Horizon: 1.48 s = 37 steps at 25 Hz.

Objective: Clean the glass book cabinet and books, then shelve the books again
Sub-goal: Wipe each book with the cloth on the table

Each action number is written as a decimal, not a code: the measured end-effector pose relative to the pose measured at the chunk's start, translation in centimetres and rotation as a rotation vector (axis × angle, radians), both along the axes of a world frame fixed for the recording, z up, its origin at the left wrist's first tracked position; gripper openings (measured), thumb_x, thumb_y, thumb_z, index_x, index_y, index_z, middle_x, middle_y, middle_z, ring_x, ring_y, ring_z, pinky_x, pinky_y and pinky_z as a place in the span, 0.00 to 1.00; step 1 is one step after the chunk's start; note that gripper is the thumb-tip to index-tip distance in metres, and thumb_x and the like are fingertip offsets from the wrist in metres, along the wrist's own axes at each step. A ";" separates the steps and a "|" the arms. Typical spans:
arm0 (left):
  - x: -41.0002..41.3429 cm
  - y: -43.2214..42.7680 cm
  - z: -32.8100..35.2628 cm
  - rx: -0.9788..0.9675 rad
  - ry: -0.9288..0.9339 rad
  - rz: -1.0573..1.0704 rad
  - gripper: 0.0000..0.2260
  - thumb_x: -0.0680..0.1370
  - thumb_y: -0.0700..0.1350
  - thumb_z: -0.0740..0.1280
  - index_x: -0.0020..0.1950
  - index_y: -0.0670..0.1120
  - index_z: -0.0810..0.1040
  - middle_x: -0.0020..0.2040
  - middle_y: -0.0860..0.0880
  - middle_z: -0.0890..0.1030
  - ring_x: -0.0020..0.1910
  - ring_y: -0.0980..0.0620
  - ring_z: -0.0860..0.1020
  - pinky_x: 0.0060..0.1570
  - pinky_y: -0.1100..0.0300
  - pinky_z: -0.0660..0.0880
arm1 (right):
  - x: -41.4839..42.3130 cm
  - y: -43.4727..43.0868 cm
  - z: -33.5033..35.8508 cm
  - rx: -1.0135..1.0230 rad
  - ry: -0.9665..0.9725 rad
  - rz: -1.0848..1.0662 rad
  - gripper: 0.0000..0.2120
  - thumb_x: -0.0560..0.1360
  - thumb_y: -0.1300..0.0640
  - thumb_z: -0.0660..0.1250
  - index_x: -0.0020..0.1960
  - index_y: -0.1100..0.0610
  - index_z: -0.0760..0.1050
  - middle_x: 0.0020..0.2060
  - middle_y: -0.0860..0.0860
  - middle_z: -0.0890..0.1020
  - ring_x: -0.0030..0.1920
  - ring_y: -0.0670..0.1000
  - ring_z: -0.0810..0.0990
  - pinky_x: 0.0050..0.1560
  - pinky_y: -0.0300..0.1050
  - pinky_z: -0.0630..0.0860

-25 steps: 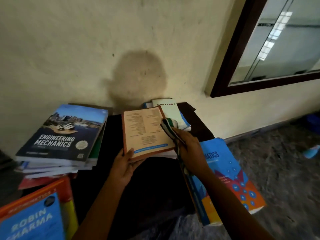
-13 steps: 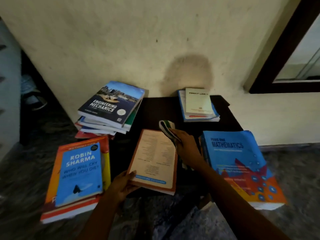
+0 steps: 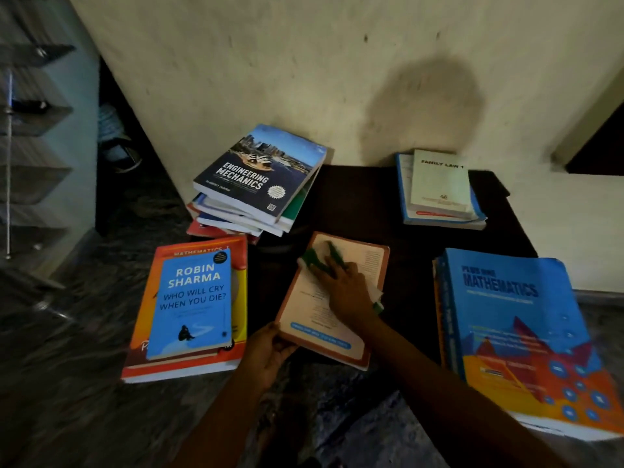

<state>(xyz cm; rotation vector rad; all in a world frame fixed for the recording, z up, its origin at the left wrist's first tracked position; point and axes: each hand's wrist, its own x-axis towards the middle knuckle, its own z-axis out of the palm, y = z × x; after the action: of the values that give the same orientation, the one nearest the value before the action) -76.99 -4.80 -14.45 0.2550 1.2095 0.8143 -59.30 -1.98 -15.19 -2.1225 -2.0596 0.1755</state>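
An orange-bordered book (image 3: pixel 312 312) lies back cover up on the dark table (image 3: pixel 358 204), in the middle. My left hand (image 3: pixel 270 352) grips its near left corner. My right hand (image 3: pixel 344 292) holds a green and white cloth (image 3: pixel 315 260) and presses it flat on the book's upper part. More cloth sticks out beside my palm. The glass cabinet (image 3: pixel 33 130) with its bare shelves stands at the far left.
A stack topped by Engineering Mechanics (image 3: pixel 260 177) sits at the back left against the wall. The Robin Sharma book (image 3: pixel 192 298) lies on an orange book at the left. Plus One Mathematics (image 3: pixel 506 315) lies on the right, Family Law (image 3: pixel 439 187) at the back right.
The book came down from a raised tilt and now lies flat on the table. My right hand moved left from the book's edge onto its cover with the cloth. The view swung left and down.
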 end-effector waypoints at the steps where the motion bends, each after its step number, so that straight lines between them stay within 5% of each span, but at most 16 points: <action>1: -0.1 0.1 -0.1 -0.010 -0.016 0.016 0.09 0.81 0.36 0.55 0.47 0.38 0.73 0.37 0.41 0.80 0.38 0.45 0.78 0.25 0.57 0.79 | -1.2 -1.6 -0.6 0.053 0.025 0.046 0.26 0.73 0.55 0.54 0.71 0.44 0.63 0.69 0.56 0.69 0.56 0.62 0.73 0.47 0.51 0.73; 5: -0.5 0.2 -0.4 -0.040 -0.113 0.047 0.13 0.82 0.43 0.55 0.58 0.36 0.73 0.43 0.39 0.81 0.43 0.43 0.79 0.31 0.55 0.80 | -4.5 -8.9 -1.9 0.052 0.195 0.244 0.25 0.71 0.50 0.55 0.67 0.42 0.64 0.62 0.51 0.77 0.52 0.55 0.69 0.42 0.44 0.75; 8: -0.2 0.2 -0.3 -0.035 -0.034 -0.003 0.14 0.82 0.45 0.57 0.61 0.37 0.72 0.48 0.39 0.78 0.46 0.43 0.77 0.37 0.50 0.78 | -1.3 -7.0 -0.3 0.145 0.203 0.229 0.22 0.75 0.60 0.55 0.69 0.50 0.68 0.57 0.57 0.78 0.53 0.59 0.72 0.48 0.47 0.73; 12: 0.6 0.2 0.4 0.042 0.200 -0.118 0.15 0.80 0.45 0.61 0.61 0.37 0.73 0.56 0.37 0.78 0.52 0.42 0.76 0.41 0.52 0.75 | 6.0 0.2 1.3 0.034 0.078 -0.279 0.26 0.78 0.62 0.54 0.74 0.47 0.57 0.73 0.53 0.61 0.70 0.61 0.58 0.66 0.54 0.60; 15: 0.7 1.2 1.6 0.069 0.363 -0.236 0.16 0.79 0.51 0.63 0.54 0.38 0.77 0.53 0.38 0.79 0.48 0.44 0.77 0.37 0.56 0.75 | 5.1 -0.8 0.4 -0.055 0.000 -0.207 0.28 0.78 0.57 0.55 0.75 0.42 0.52 0.76 0.51 0.54 0.73 0.62 0.52 0.69 0.58 0.58; 19: 1.9 3.9 3.1 0.203 0.615 -0.386 0.15 0.77 0.54 0.66 0.39 0.42 0.79 0.49 0.38 0.82 0.41 0.45 0.79 0.44 0.54 0.76 | 1.3 -7.5 -1.5 0.131 0.067 -0.065 0.25 0.71 0.54 0.57 0.67 0.44 0.67 0.65 0.53 0.74 0.58 0.59 0.72 0.47 0.52 0.76; 23: 4.6 7.6 4.8 0.354 0.625 -0.605 0.15 0.76 0.45 0.68 0.57 0.36 0.77 0.57 0.38 0.80 0.54 0.40 0.79 0.48 0.52 0.75 | 1.0 -11.3 -1.0 0.194 0.217 0.064 0.34 0.64 0.52 0.73 0.66 0.41 0.64 0.59 0.52 0.79 0.49 0.52 0.68 0.40 0.47 0.79; 26: 6.7 9.1 6.0 0.440 0.630 -0.748 0.16 0.77 0.37 0.66 0.65 0.38 0.70 0.61 0.38 0.77 0.58 0.39 0.76 0.50 0.51 0.75 | 3.1 -11.4 1.2 0.324 0.386 -0.128 0.32 0.67 0.62 0.61 0.68 0.40 0.66 0.60 0.57 0.78 0.50 0.59 0.76 0.45 0.52 0.77; 30: 8.8 10.0 8.2 0.711 0.559 -0.772 0.10 0.78 0.36 0.63 0.58 0.42 0.73 0.52 0.42 0.79 0.50 0.43 0.79 0.46 0.52 0.78 | 7.0 -10.2 6.6 0.443 0.534 -0.373 0.24 0.70 0.64 0.56 0.63 0.50 0.73 0.60 0.56 0.78 0.59 0.58 0.77 0.60 0.56 0.72; 32: 9.6 10.3 10.2 0.915 0.542 -0.702 0.08 0.77 0.36 0.65 0.53 0.45 0.74 0.49 0.44 0.80 0.49 0.45 0.79 0.49 0.52 0.77 | 8.2 -9.9 10.1 0.530 0.525 -0.380 0.19 0.73 0.63 0.57 0.62 0.56 0.76 0.54 0.54 0.81 0.53 0.55 0.79 0.55 0.50 0.75; 34: 10.0 10.3 12.4 1.137 0.614 -0.662 0.07 0.76 0.36 0.66 0.52 0.45 0.75 0.46 0.50 0.79 0.45 0.55 0.77 0.47 0.63 0.73 | 8.5 -10.0 13.4 0.609 0.522 -0.376 0.18 0.75 0.62 0.57 0.63 0.57 0.75 0.46 0.47 0.79 0.47 0.51 0.78 0.47 0.43 0.72; 37: 9.3 9.6 13.6 1.338 0.674 -0.711 0.07 0.76 0.35 0.65 0.50 0.45 0.76 0.46 0.55 0.78 0.46 0.63 0.74 0.50 0.73 0.70 | 8.5 -11.2 15.8 0.663 0.577 -0.384 0.21 0.77 0.66 0.58 0.68 0.52 0.67 0.43 0.40 0.70 0.47 0.53 0.73 0.49 0.44 0.67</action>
<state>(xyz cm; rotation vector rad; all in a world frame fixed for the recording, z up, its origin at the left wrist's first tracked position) -67.67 4.76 -0.89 2.0496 0.8576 0.7910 -50.83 -13.20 0.57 -1.7245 -1.1471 0.0315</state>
